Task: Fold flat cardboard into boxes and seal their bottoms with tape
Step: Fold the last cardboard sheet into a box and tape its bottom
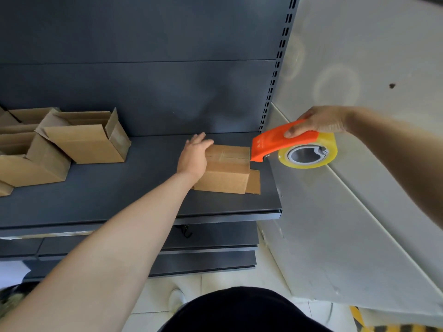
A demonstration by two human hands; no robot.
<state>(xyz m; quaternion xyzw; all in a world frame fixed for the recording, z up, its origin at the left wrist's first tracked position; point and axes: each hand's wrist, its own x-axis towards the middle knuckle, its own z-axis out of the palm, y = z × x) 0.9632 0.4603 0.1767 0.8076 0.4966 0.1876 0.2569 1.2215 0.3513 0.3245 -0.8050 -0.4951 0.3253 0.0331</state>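
Left hand point(194, 153) flat, fingers straight, pressing small brown cardboard box point(226, 172); right hand point(320, 122) grasping orange tape dispenser point(275, 141) at box's right edge.

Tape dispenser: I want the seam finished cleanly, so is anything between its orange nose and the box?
Nothing visible. The tape dispenser, gripped by the right hand, has its nose at the box, by its right top edge. The left hand rests on the left end, clear of that gap.

Left hand point(194, 155) is lying flat, fingers pointing at 1 o'clock; right hand point(321, 123) is gripping the dispenser point(271, 142) over at 3 o'clock.
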